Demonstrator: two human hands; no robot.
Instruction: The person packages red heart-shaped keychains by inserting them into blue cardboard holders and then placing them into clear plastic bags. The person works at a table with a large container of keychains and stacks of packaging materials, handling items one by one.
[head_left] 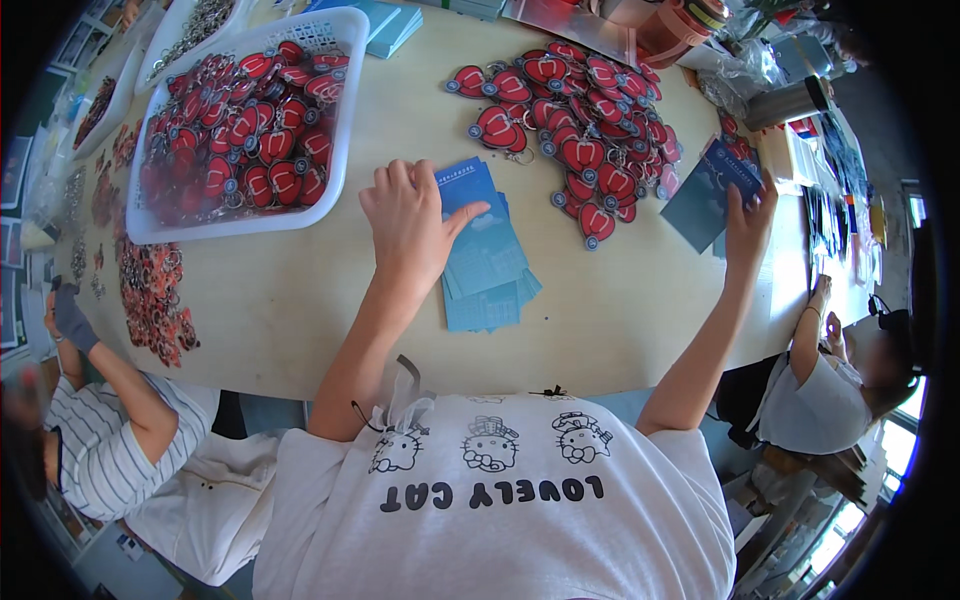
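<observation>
A loose stack of blue cards (485, 265) lies fanned on the table in front of me. At its upper left edge is my left hand (410, 215), fingers curled and thumb laid across the top card, gripping it by the side. Off to the right, my right hand (750, 215) pinches a blue card (705, 195) by its edge, the thumb on its face. Another card edge peeks out beneath that one. Between my hands, farther back, spreads a pile of red apple-shaped keychains (585, 150) with metal rings.
A white plastic basket (345, 130) full of red keychains stands at the left. Beside it lie small orange-red pieces with rings (150, 300). A pink-brown bottle (675, 35) and a metal flask (785, 103) stand at the back right. Co-workers sit at both sides.
</observation>
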